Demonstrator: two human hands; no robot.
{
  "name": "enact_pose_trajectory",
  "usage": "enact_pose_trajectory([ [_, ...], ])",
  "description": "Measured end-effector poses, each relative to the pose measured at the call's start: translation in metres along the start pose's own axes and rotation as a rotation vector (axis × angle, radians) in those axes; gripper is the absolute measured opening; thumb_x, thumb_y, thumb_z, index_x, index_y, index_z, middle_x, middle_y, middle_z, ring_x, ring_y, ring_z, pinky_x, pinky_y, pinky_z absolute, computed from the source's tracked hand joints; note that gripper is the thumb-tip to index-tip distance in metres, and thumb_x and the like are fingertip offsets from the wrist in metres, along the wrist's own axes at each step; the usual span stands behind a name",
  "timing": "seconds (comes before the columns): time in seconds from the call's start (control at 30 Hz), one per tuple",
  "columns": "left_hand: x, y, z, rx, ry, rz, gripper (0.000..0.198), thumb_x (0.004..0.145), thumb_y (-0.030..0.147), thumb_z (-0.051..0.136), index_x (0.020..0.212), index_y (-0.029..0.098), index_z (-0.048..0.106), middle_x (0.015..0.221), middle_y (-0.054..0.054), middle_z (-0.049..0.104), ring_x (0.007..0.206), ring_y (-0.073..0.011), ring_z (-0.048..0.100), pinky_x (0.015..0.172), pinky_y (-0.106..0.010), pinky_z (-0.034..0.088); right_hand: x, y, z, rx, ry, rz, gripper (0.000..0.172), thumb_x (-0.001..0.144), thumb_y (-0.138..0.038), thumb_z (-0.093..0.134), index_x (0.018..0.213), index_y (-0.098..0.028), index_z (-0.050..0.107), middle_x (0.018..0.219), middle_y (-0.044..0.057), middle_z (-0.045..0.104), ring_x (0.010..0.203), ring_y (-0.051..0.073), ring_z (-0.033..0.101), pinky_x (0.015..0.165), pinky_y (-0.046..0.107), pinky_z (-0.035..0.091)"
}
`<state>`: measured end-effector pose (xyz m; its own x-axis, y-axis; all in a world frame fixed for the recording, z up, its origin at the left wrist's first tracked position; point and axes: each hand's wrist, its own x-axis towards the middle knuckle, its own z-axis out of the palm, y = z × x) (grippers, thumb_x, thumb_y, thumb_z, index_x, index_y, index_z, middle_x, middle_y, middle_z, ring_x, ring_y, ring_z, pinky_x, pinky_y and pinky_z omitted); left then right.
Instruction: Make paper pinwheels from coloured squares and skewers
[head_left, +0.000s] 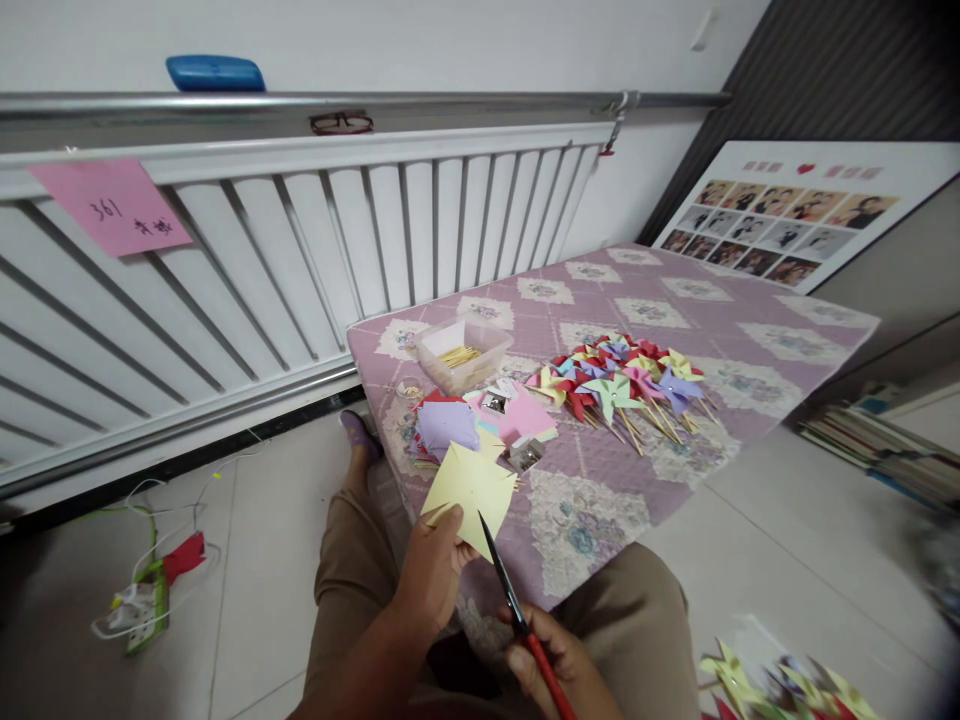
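My left hand (436, 562) pinches the lower left edge of a square yellow paper (471, 490) that has slits at its corners. My right hand (551, 655) grips scissors (510, 590) with red handles; the dark blades look closed, their tip over the paper's lower right part. Just beyond the yellow sheet lie stacked purple papers (448, 427) and pink papers (525, 415), with a small box of metal pins (527, 455) beside them. A clear plastic box (465, 352) holds thin wooden sticks. Finished paper pinwheels (615, 392) on sticks are heaped to the right.
The table has a purple floral cloth (585, 530). Behind it stand a white radiator (420, 230) and a pipe carrying glasses (341, 123) and a blue case (215, 73). More pinwheels (780, 685) sit low at the right; a power strip (146, 610) lies on the floor.
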<state>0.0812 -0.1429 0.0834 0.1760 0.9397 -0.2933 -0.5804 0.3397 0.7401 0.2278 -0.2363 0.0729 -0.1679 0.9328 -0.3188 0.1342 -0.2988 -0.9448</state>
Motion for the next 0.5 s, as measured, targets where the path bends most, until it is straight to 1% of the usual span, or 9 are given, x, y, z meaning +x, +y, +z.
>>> enact_pose_trajectory([
  [0.2,-0.0010,0.0013,0.0022,-0.011,-0.007,0.006,0.016,0.082,0.033,0.059,0.088,0.019,0.065,0.083,-0.006,0.067,0.073,-0.0190,0.059,0.064,-0.028,0.046,-0.0022,0.0032,0.0004,-0.006,0.013,0.008,0.043,0.076,-0.058,0.062,0.099,-0.022,0.067,0.069,-0.001,0.051,0.064,0.017,0.044,0.063,0.028,0.038],
  [0.37,-0.0011,-0.0018,0.0011,0.035,0.043,-0.009,0.015,0.081,0.033,0.058,0.086,0.019,0.063,0.077,-0.005,0.064,0.067,-0.0178,0.056,0.059,-0.027,0.044,-0.0041,-0.0036,-0.0001,0.004,0.028,-0.003,0.044,0.076,-0.060,0.062,0.098,-0.022,0.068,0.069,0.000,0.054,0.064,0.018,0.047,0.064,0.028,0.042],
  [0.43,-0.0013,-0.0036,0.0002,0.049,0.067,-0.014,0.016,0.081,0.033,0.058,0.083,0.018,0.062,0.075,-0.004,0.063,0.064,-0.0167,0.054,0.057,-0.026,0.042,-0.0056,-0.0049,0.0004,0.012,0.020,-0.019,0.047,0.075,-0.062,0.061,0.098,-0.022,0.067,0.070,0.000,0.053,0.065,0.017,0.046,0.064,0.028,0.041],
  [0.5,-0.0018,-0.0051,-0.0003,0.049,0.083,-0.020,0.017,0.081,0.034,0.058,0.084,0.018,0.062,0.077,-0.005,0.063,0.063,-0.0160,0.054,0.055,-0.025,0.042,-0.0059,-0.0017,0.0014,0.023,0.013,-0.027,0.051,0.076,-0.066,0.059,0.100,-0.021,0.065,0.067,-0.002,0.047,0.062,0.015,0.041,0.061,0.026,0.038],
])
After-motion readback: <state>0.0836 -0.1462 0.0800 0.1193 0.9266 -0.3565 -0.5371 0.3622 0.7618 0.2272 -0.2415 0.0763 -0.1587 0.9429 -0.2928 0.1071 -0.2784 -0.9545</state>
